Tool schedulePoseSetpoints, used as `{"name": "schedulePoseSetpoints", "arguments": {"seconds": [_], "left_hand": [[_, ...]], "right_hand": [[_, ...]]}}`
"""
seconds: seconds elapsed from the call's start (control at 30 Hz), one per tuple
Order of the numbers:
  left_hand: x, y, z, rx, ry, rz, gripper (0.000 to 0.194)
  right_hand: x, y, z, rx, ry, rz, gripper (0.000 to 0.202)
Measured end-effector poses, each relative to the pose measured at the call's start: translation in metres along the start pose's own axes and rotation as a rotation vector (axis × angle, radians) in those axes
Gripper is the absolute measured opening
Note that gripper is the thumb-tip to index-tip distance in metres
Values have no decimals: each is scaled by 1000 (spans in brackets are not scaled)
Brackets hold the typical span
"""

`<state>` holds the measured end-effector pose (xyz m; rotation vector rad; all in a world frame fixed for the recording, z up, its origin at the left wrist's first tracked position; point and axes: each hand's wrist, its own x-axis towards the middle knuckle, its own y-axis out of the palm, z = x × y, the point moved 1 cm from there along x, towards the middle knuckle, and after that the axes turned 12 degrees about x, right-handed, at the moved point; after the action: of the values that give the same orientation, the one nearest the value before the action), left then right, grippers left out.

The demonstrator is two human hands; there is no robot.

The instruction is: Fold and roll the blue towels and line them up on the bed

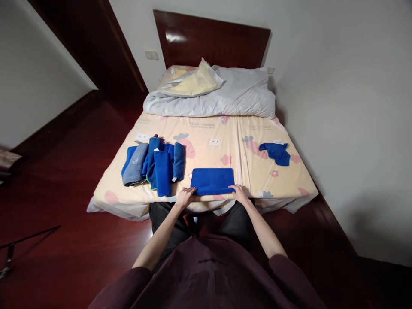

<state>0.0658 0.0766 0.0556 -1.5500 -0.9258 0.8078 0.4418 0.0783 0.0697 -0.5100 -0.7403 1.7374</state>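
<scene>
Left hand (185, 197) and right hand (240, 194), fingers clamped on the near corners of a blue towel (213, 180) lying on the bed (206, 150).

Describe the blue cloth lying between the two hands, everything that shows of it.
The blue cloth is a plain, deep blue rectangle, wider than it is deep, and looks like soft towel fabric. It lies flat near the front edge of the bed, with a small white tag at its left side. Its near edge appears folded or rolled over into a narrow band. The left hand touches the near left corner and the right hand the near right one. Whether it has further layers underneath cannot be told.
</scene>
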Motion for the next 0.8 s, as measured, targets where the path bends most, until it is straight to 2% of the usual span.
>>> {"name": "schedulePoseSetpoints", "arguments": {"seconds": [0.1,0.27,0.37,0.57,0.7,0.8], "left_hand": [[-5,-3,5,-111,-65,-3,56],[-12,5,12,-482,-231,-88,41],[-13,13,11,-622,-306,-149,40],[-8,19,11,-615,-404,-226,44],[-6,19,14,-571,-436,-215,44],[-5,20,17,-558,-480,-192,42]], "right_hand": [[-3,-1,-4,168,43,-11,48],[-5,4,-15,450,88,-102,26],[-3,8,-20,523,107,-189,29],[0,12,-31,663,220,-298,47],[2,16,-37,740,238,-291,48],[3,18,-42,710,265,-291,47]]}}
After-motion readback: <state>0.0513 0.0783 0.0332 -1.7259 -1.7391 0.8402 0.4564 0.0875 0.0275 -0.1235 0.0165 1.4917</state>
